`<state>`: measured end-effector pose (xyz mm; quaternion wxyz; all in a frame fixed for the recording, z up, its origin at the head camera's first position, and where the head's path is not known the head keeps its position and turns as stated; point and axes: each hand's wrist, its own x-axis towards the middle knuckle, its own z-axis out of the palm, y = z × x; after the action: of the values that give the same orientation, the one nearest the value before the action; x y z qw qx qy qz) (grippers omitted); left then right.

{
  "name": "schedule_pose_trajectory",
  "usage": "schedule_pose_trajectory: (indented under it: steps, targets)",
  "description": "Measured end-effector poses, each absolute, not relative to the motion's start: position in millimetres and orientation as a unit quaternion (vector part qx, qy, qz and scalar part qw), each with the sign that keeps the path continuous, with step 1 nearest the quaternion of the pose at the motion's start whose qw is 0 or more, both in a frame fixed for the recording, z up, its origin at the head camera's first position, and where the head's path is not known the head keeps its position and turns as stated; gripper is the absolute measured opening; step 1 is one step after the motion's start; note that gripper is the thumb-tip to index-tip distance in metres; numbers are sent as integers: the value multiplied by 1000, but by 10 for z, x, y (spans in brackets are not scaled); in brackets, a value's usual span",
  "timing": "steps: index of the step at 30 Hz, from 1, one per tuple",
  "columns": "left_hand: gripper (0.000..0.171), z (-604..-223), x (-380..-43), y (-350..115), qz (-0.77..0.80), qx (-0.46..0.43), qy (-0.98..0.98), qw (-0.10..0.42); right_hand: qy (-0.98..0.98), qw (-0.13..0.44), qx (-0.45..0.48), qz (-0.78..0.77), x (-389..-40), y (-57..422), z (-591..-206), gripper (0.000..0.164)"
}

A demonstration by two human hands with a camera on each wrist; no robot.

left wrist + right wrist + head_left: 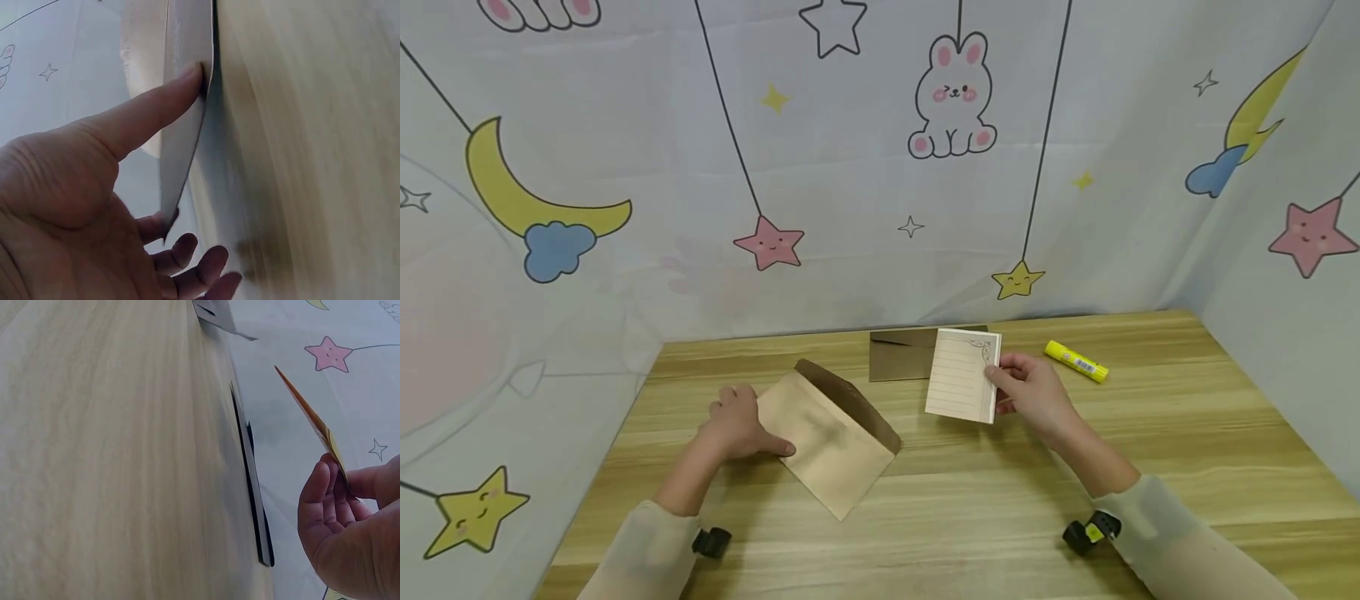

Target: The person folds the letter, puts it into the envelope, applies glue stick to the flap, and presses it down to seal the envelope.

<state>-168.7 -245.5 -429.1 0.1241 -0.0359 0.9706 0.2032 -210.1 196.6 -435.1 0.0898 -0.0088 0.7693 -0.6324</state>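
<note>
My left hand (pixel 730 427) holds a light-brown paper envelope (pixel 831 454) by its left corner, the thumb (pixel 156 109) lying on its face. The envelope is turned at a slant, and its darker flap (pixel 853 400) stands open toward the upper right. In my right hand (pixel 1041 398) is a folded sheet of lined letter paper (pixel 958 377), pinched at its right edge between thumb and fingers. A scroll ornament is printed in its upper right corner. The right wrist view shows this paper (pixel 307 411) edge-on, raised above the table.
A second, darker brown envelope (pixel 897 360) lies at the table's back edge, partly hidden by the paper. To the right of my right hand lies a yellow glue stick (pixel 1075 361). A printed curtain (pixel 865 167) hangs behind the wooden table (pixel 940 533).
</note>
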Motion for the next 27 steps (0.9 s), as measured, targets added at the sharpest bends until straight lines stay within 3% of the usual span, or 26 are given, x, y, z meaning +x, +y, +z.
schedule_pose_trajectory:
  steps: [5,11,15,20,22,27]
  targets:
    - [101,-4175,-1679,-2449,340,-35,936,82,763,92,-15,-639,-2096,1973,-4324,31]
    - [101,-4029,-1683,-2408,509,-38,856,78,760,94,-17,-643,-2099,1989,-4309,33]
    - [97,-3999,-1690,-2376,541,-28,839,50,754,95,-19,-650,-2097,1984,-4310,33]
    - [107,-4026,-1705,-2333,569,-38,821,18,750,95,-21,-654,-2080,1972,-4300,33]
    - [102,-4030,-1707,-2293,585,-50,810,8,750,95,-24,-655,-2073,1965,-4287,34]
    - [69,-4051,-1742,-2136,628,-77,774,-3,748,93,-39,-656,-2060,1918,-4235,37]
